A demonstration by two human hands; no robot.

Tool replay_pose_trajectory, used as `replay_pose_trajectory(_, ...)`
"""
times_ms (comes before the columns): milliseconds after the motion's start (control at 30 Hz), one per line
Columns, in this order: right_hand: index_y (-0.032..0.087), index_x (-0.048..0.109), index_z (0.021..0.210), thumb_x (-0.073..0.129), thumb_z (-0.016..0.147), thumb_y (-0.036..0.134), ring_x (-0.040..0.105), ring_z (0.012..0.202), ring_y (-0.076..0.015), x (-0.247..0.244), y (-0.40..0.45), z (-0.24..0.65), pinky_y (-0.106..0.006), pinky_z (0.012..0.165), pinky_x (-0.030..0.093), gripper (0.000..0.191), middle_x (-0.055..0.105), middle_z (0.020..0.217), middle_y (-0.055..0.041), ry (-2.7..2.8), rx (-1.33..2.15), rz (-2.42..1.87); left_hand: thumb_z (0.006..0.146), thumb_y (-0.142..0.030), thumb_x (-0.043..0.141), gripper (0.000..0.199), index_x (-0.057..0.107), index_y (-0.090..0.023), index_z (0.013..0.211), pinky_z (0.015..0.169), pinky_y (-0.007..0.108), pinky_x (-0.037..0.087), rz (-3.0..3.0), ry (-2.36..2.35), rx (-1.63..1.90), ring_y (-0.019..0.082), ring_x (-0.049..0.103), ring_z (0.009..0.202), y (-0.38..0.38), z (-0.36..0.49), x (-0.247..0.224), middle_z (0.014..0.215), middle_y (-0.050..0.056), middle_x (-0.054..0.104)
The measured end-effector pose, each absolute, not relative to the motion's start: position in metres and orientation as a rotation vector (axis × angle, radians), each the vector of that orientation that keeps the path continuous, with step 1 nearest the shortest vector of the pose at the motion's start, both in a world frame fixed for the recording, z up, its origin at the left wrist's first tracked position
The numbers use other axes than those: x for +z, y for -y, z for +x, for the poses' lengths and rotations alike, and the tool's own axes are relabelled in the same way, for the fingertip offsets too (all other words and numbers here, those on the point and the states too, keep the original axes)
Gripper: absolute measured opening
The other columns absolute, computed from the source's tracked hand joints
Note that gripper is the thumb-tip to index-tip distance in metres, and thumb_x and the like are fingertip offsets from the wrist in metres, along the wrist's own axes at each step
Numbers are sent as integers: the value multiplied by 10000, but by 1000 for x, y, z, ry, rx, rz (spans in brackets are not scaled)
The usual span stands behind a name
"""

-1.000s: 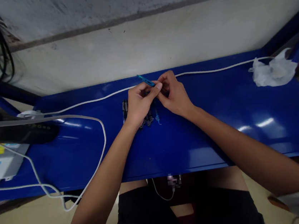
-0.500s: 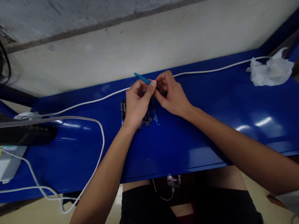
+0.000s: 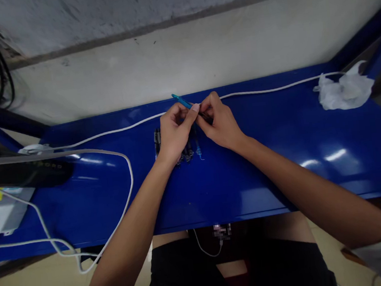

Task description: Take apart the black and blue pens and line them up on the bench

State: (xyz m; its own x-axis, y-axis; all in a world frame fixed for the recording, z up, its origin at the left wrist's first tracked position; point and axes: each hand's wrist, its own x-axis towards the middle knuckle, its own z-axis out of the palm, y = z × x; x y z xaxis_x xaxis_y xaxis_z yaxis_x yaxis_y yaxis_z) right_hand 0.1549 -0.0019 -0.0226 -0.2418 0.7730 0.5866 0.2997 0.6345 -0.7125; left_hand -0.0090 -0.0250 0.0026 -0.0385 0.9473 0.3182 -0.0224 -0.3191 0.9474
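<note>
A blue pen (image 3: 180,100) is held at a slant above the blue table (image 3: 216,190), its one end pointing up and left. My left hand (image 3: 178,130) is closed on it, thumb and fingers pinching near its middle. My right hand (image 3: 218,119) is closed too, gripping the darker lower end of the same pen; the fingers partly hide that end. Beneath and beside my left hand lie several dark pens (image 3: 156,140), partly covered by the hand. Another pen with a blue tip (image 3: 199,151) rests on the table between my wrists.
A white cable (image 3: 263,91) runs along the back edge by the wall. More white cable (image 3: 129,168) loops at the left, near a black device (image 3: 42,171) and a white box (image 3: 4,214). A crumpled white plastic bag (image 3: 344,88) sits at the far right.
Almost nothing differs. Both hands stay closed around the blue pen, with only a very slight shift of the pen and fingers.
</note>
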Motion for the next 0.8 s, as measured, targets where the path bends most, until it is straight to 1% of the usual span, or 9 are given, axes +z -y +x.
replay_pose_trajectory(100,301,531,1119,657,1102,474,573,681,-185,-23,1,155,-409,675,544,214,609,911,3,1820,588,-857,905,-597,909,422,730,-225,818,811,315,534,1423,-1044,1490,160,619,796,24,-9,2,829,10,689)
replay_pose_trajectory(267,295,561,1180,622,1119,538,614,747,-205,-22,1,155,-421,724,566,258,633,939,-13,1816,635,-848,903,-594,912,407,743,-231,830,817,321,547,1438,-1052,1500,161,631,791,23,-10,2,827,8,705)
replay_pose_trajectory(400,287,568,1130,593,1133,544,638,815,-224,-19,2,156,-440,796,578,259,641,934,-20,1839,631,-837,916,-581,904,365,777,-240,888,842,334,567,1429,-1062,1504,175,666,827,23,-11,2,883,24,750)
replay_pose_trajectory(500,294,563,1087,557,1146,556,642,852,-234,-17,3,156,-451,832,583,269,644,932,-25,1854,606,-846,921,-574,902,348,784,-248,891,867,347,579,1437,-1042,1514,184,684,842,23,-10,3,901,30,766)
replay_pose_trajectory(567,300,568,1104,554,1143,580,641,856,-237,-18,3,155,-453,832,586,282,644,935,-27,1854,598,-858,925,-583,894,349,785,-253,893,872,356,586,1440,-1049,1515,193,693,855,24,-10,3,912,34,771)
replay_pose_trajectory(667,307,573,1194,592,1119,609,622,806,-232,-20,2,154,-444,781,584,312,621,907,-17,1836,613,-886,930,-590,886,353,780,-255,898,866,356,586,1440,-1070,1513,198,697,866,24,-10,3,920,36,772)
replay_pose_trajectory(733,307,571,1232,619,1105,603,602,762,-219,-22,2,154,-431,747,576,325,601,890,-6,1817,625,-889,935,-577,886,347,776,-251,892,858,350,580,1439,-1075,1510,190,692,856,24,-10,2,907,32,765)
replay_pose_trajectory(800,307,577,1235,630,1101,586,603,766,-215,-23,1,154,-431,756,580,314,604,914,-10,1809,629,-876,944,-561,883,339,773,-246,883,849,344,573,1440,-1081,1507,183,687,849,23,-10,2,897,27,758)
